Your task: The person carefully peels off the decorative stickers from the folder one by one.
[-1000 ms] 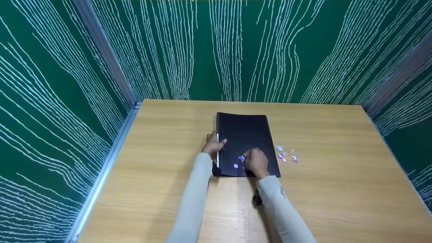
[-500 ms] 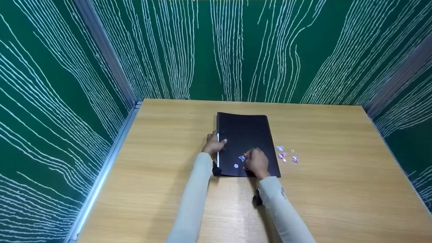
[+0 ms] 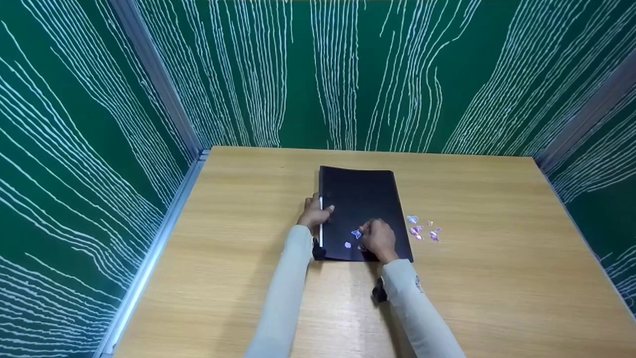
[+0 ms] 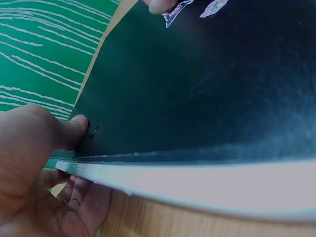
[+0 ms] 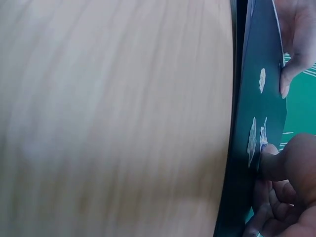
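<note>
A black folder [image 3: 357,194] with a white strip [image 3: 321,223] along its left edge lies on the table. My left hand [image 3: 313,213] grips that edge, thumb on the cover and fingers beneath, as the left wrist view shows. Over the lower part of the cover, my right hand [image 3: 380,238] has its fingers curled, with thumb and fingertip at a small butterfly-like sticker [image 3: 356,233] and pinching its edge. A pinkish rounded sticker [image 3: 347,244] lies on the cover nearby. In the right wrist view another pale sticker [image 5: 252,142] shows beside the pinched one.
Several shiny pink and bluish stickers [image 3: 416,230] lie loose on the wooden table [image 3: 477,288], right of the folder. Green walls [image 3: 298,74] with white wavy lines enclose the table at the back and sides.
</note>
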`<state>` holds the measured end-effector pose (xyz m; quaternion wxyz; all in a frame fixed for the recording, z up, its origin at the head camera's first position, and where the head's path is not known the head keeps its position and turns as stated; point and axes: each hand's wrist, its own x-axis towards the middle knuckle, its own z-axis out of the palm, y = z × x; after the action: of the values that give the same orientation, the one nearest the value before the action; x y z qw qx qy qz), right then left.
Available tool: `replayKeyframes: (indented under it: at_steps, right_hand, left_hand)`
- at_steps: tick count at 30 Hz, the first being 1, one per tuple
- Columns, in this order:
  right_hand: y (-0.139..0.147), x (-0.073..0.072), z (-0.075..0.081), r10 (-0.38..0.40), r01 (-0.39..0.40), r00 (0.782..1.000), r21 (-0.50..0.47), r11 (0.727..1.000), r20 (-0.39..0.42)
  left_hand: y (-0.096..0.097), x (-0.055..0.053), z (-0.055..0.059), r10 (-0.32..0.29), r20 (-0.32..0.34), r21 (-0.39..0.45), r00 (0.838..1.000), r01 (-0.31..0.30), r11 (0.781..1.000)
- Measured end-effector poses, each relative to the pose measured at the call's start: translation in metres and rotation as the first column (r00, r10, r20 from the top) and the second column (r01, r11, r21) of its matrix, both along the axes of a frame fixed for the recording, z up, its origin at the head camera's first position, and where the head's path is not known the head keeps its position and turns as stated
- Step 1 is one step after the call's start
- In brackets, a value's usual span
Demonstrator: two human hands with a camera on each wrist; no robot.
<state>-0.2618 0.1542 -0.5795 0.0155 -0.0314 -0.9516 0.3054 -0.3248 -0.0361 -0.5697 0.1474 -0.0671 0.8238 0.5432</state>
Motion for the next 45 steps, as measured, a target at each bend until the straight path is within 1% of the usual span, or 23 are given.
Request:
replayKeyframes:
  at_steps: [2, 7, 13, 16, 21, 24, 31, 34, 36, 38, 41, 43, 45]
  right_hand:
    - [-0.0001, 0.0009, -0.0005, -0.003, 0.003, 1.000, -0.002, 1.000, -0.006]
    - [0.0000, 0.0021, -0.0030, -0.010, 0.010, 1.000, -0.008, 1.000, -0.004]
    - [-0.0001, 0.0043, -0.0055, -0.014, 0.013, 0.999, -0.015, 1.000, -0.037]
    - [0.0001, 0.0055, -0.0057, -0.014, 0.013, 0.999, -0.016, 1.000, -0.037]
    - [0.0009, 0.0060, -0.0045, -0.008, 0.008, 1.000, -0.017, 1.000, -0.011]
    - [0.0017, 0.0051, -0.0031, -0.009, 0.009, 1.000, -0.020, 1.000, 0.017]
    - [0.0024, 0.0030, 0.0018, -0.017, 0.018, 0.999, -0.028, 0.999, 0.050]
    - [0.0020, 0.0025, 0.0019, -0.030, 0.031, 0.998, -0.030, 0.999, 0.049]
    - [0.0014, 0.0022, 0.0012, -0.032, 0.033, 0.999, -0.033, 0.999, 0.036]
    - [0.0010, 0.0022, 0.0000, -0.027, 0.027, 1.000, -0.030, 0.999, 0.007]
    - [0.0007, 0.0026, -0.0019, -0.015, 0.014, 1.000, -0.021, 1.000, -0.025]
    - [0.0007, 0.0032, -0.0029, -0.011, 0.011, 0.999, -0.015, 1.000, -0.035]
    - [0.0006, 0.0037, -0.0034, -0.009, 0.008, 1.000, -0.018, 1.000, -0.028]
  left_hand:
    - [-0.0003, 0.0001, -0.0006, -0.007, 0.008, -0.015, 1.000, 0.007, 1.000]
    - [-0.0006, 0.0012, -0.0016, -0.016, 0.021, -0.005, 1.000, 0.016, 1.000]
    - [-0.0006, 0.0029, -0.0026, -0.013, 0.027, 0.002, 1.000, 0.013, 1.000]
    - [0.0000, 0.0032, -0.0026, -0.009, 0.032, 0.003, 0.999, 0.009, 1.000]
    - [0.0006, 0.0011, -0.0021, -0.016, 0.024, -0.047, 1.000, 0.017, 0.999]
    - [0.0010, -0.0003, -0.0018, -0.015, 0.032, -0.056, 0.999, 0.017, 0.998]
    - [0.0024, -0.0024, -0.0004, -0.009, 0.033, -0.044, 0.999, 0.010, 0.999]
    - [0.0033, -0.0029, 0.0003, 0.004, 0.041, -0.005, 0.999, -0.003, 1.000]
    - [0.0034, -0.0031, 0.0007, 0.011, 0.041, 0.009, 0.999, -0.011, 1.000]
    - [0.0028, -0.0028, 0.0005, 0.014, 0.038, 0.016, 0.999, -0.015, 1.000]
    - [0.0015, -0.0022, -0.0007, 0.014, 0.022, 0.011, 1.000, -0.014, 1.000]
    - [0.0008, -0.0014, -0.0015, 0.014, 0.018, 0.023, 1.000, -0.014, 1.000]
    - [0.0004, -0.0009, -0.0023, 0.018, 0.019, 0.050, 1.000, -0.018, 0.999]
